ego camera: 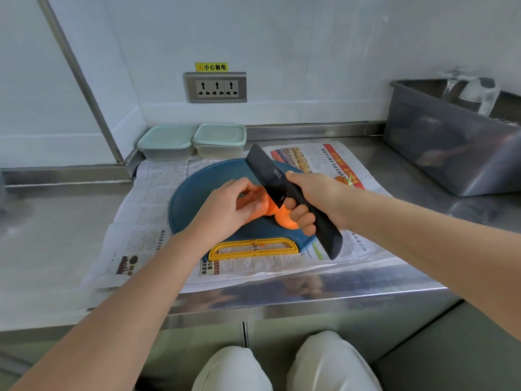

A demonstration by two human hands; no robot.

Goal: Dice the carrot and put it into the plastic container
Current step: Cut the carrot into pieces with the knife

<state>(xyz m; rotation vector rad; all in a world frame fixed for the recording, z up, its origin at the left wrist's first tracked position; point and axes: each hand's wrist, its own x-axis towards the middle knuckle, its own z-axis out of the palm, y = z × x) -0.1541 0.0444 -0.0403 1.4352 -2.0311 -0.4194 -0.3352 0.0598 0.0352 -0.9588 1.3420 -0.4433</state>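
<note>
An orange carrot [284, 219] lies on a round blue cutting board [197, 193] with a yellow handle. My left hand [225, 207] grips the carrot's left part and hides most of it. My right hand [313, 196] grips the handle of a black knife [270, 173]. The blade points up and away to the left, and its heel sits against the carrot. Two plastic containers with pale green lids, one on the left [166, 142] and one on the right [219, 139], stand against the back wall behind the board.
Newspaper [146, 210] covers the steel counter [50, 235] under the board. A grey plastic tub [451, 142] stands at the right, with a sink tap behind it. A wall socket [216, 87] is above the containers. My knees show below the counter's front edge.
</note>
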